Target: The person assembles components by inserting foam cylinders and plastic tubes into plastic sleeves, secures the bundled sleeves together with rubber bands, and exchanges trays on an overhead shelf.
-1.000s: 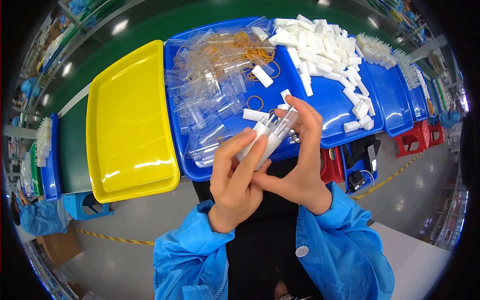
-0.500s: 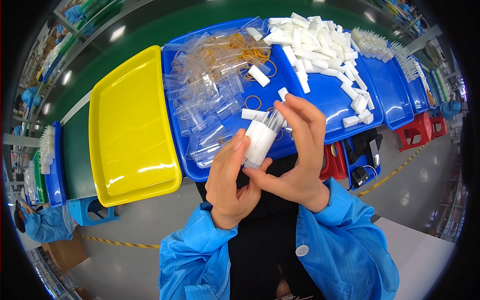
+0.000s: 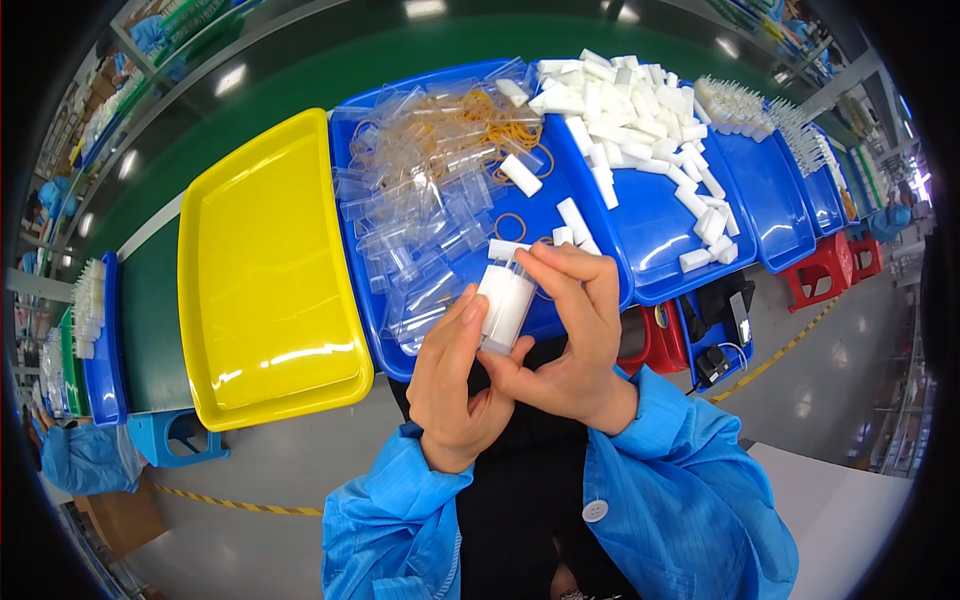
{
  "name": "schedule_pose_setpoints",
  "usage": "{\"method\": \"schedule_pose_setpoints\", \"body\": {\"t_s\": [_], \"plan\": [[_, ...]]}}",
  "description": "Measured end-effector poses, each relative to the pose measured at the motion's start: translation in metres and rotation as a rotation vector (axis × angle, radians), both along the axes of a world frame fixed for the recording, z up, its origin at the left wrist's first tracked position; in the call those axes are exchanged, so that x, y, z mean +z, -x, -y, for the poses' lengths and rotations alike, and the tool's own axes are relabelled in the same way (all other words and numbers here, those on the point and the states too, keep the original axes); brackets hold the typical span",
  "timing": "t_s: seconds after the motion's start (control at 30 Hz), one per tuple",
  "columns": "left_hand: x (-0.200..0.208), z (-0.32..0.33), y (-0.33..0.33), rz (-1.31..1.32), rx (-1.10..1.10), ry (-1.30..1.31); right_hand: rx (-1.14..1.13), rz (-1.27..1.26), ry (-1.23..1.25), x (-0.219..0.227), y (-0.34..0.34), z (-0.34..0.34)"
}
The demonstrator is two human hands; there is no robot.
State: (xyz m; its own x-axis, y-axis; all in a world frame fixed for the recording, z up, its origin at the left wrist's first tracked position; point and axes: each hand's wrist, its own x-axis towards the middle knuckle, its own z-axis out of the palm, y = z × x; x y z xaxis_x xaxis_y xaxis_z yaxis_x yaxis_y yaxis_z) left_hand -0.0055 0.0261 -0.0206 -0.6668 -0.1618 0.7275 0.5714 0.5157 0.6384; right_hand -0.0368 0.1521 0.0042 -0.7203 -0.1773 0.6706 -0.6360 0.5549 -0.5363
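Both my hands grip a small bundle of clear plastic tubes and white blocks [image 3: 508,300] just in front of the blue tray's near edge. My left hand [image 3: 450,390] is closed against its left side, thumb and fingers pressed in. My right hand [image 3: 572,350] pinches it lengthwise, with fingertips at the upper end and the thumb near the lower end. Clear plastic shows at both ends of the bundle. Behind it, the blue tray [image 3: 572,185] holds a pile of clear plastic tubes [image 3: 430,220], rubber bands [image 3: 510,132] and a few loose white blocks [image 3: 520,175].
An unfilled yellow tray [image 3: 270,280] stands to the left. On the right, another blue tray [image 3: 645,225] carries a heap of white blocks [image 3: 635,115]. Farther right are trays with bristly white pieces [image 3: 735,108]. Red stools [image 3: 815,275] stand beyond the bench edge.
My hands and the bundle have shifted slightly left and nearer to me. My right fingertips have come down closer to the bundle's upper end. The view has also shifted a little.
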Motion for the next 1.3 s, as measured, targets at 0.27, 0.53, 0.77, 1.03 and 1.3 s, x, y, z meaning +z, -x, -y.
{"method": "schedule_pose_setpoints", "body": {"t_s": [0.27, 0.53, 0.77, 1.03, 1.3], "plan": [[0.005, 0.016, 0.002, 0.036, 0.025, -0.089, 0.32, 0.395, 0.38, -0.003, 0.015, 0.001], [0.007, 0.023, 0.002, 0.056, -0.072, -0.158, 0.338, 0.405, 0.4, 0.012, 0.032, -0.004], [0.01, 0.027, 0.003, 0.126, -0.197, -0.312, 0.012, 0.306, -0.297, 0.007, 0.136, -0.039], [0.017, 0.031, -0.005, 0.236, -0.34, -0.478, -0.086, 0.248, -0.547, -0.004, 0.144, -0.032], [0.005, 0.033, -0.007, 0.005, -0.206, -0.458, 0.257, 0.44, 0.159, 0.032, 0.09, -0.051]]}}
